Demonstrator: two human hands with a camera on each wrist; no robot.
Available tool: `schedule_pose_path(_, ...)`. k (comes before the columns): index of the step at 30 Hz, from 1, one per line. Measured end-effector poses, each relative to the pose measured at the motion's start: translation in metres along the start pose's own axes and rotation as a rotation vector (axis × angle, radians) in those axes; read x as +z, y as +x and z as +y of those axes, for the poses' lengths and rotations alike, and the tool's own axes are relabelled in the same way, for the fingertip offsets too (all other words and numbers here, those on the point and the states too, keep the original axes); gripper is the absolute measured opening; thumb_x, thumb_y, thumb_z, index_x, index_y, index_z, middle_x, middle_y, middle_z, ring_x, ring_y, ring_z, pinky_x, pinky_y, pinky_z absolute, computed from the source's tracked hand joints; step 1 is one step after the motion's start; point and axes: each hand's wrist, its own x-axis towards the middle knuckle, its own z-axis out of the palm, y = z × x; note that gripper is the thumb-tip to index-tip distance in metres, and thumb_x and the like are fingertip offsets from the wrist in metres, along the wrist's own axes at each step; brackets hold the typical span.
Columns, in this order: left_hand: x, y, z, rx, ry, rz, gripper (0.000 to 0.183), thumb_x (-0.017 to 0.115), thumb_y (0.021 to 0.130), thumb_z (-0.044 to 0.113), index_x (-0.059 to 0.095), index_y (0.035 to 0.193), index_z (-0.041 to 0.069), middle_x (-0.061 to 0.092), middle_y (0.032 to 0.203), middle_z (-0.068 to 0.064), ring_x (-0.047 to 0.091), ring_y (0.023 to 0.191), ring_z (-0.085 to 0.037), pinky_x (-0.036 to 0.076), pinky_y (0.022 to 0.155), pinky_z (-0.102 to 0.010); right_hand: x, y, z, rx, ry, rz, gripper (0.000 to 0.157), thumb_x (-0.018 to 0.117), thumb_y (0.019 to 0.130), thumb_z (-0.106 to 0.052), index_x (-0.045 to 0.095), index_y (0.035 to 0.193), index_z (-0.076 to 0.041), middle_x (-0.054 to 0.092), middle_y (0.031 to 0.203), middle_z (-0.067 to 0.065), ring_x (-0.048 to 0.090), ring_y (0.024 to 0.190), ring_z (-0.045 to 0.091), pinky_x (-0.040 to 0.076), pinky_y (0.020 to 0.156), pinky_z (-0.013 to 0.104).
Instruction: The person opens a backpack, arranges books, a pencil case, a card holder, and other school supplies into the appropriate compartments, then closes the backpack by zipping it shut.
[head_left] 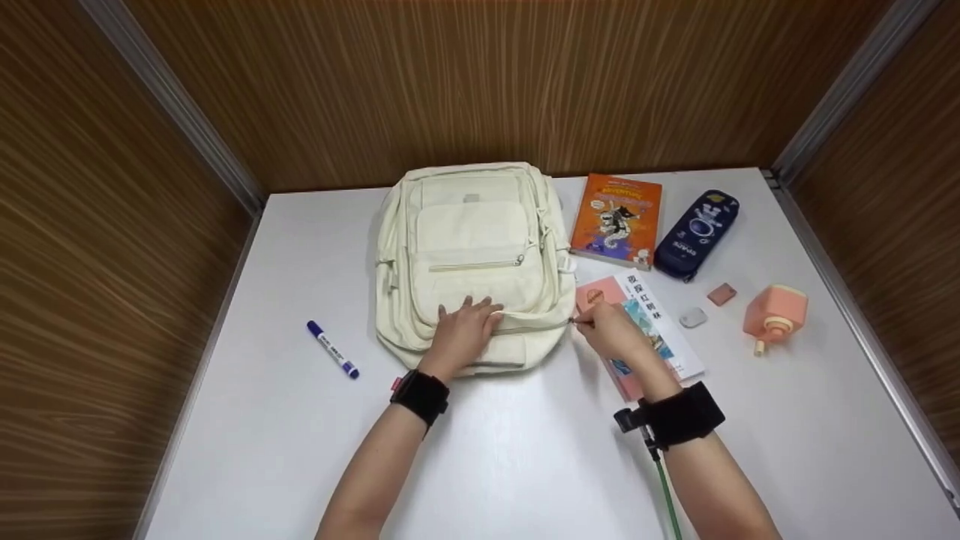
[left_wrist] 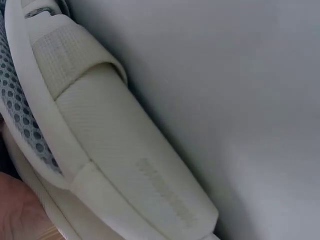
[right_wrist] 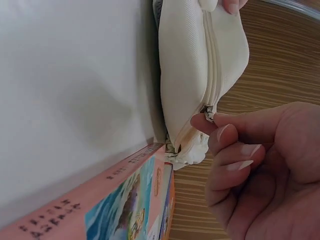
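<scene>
A cream backpack (head_left: 480,232) lies on the white table with its front pocket facing up. My left hand (head_left: 461,337) rests on the backpack near its close end, fingers spread over the fabric. At the backpack's near right corner, my right hand (head_left: 619,334) pinches a metal zipper pull (right_wrist: 208,114) between thumb and index finger, its other fingers curled. A zipper track (right_wrist: 212,55) runs along the bag's side from that pull. In the left wrist view, a padded cream strap (left_wrist: 110,125) fills much of the picture, with part of the left hand (left_wrist: 20,212) at the corner.
Pink and white books (head_left: 667,322) lie beneath the right forearm. Farther back are an orange book (head_left: 619,217) and a navy pencil case (head_left: 697,234). A pink eraser (head_left: 721,294), a small white item (head_left: 692,318) and a pink bottle-like object (head_left: 776,311) sit right; a blue marker (head_left: 332,349), left.
</scene>
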Motion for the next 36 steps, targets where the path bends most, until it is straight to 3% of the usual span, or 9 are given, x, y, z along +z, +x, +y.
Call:
schedule_pose_path(9,-0.005,0.009,0.005,-0.04,-0.081,-0.06,0.042,0.038,0.105,0.045,0.062,0.133,0.025,0.051,0.144,-0.003,0.042,0.134,-0.036,0.019,0.102,-0.074,0.006,-0.004,-0.027,-0.047,-0.116,0.033,0.016,0.061,0.092,-0.004,0.067,0.078,-0.001,0.06,0.069,0.007,0.054,0.062,0.024,0.045,0.06,0.041)
schedule_pose_path(18,-0.009,0.013,0.01,-0.07,-0.108,-0.105,0.046,0.034,0.105,0.048,0.06,0.134,0.023,0.046,0.147,-0.002,0.037,0.138,-0.036,0.015,0.104,-0.072,0.022,-0.003,-0.055,-0.127,-0.166,0.035,0.019,0.061,0.091,-0.002,0.065,0.073,-0.003,0.057,0.065,0.005,0.052,0.063,0.023,0.043,0.06,0.041)
schedule_pose_path(24,-0.008,0.014,0.011,-0.086,-0.101,-0.067,0.045,0.037,0.104,0.047,0.063,0.131,0.022,0.05,0.144,-0.002,0.04,0.135,-0.037,0.018,0.103,-0.073,0.034,-0.004,-0.065,-0.16,-0.189,0.086,0.015,0.06,0.092,-0.001,0.063,0.077,-0.004,0.06,0.073,0.01,0.057,0.068,0.027,0.045,0.061,0.044)
schedule_pose_path(32,-0.005,0.017,0.014,-0.105,-0.113,-0.052,0.045,0.037,0.104,0.048,0.064,0.13,0.024,0.051,0.144,-0.003,0.04,0.135,-0.038,0.016,0.102,-0.074,0.045,-0.002,-0.074,-0.147,-0.201,0.149,0.023,0.059,0.091,-0.001,0.062,0.068,-0.006,0.061,0.066,0.011,0.06,0.059,0.031,0.046,0.054,0.046)
schedule_pose_path(36,-0.004,0.016,0.018,-0.079,-0.115,-0.002,0.041,0.042,0.104,0.045,0.066,0.127,0.022,0.055,0.14,-0.005,0.045,0.132,-0.037,0.02,0.102,-0.073,0.043,-0.002,-0.075,-0.074,-0.202,0.146,0.029,0.06,0.089,-0.004,0.056,0.06,-0.009,0.056,0.059,0.007,0.056,0.053,0.025,0.043,0.048,0.042)
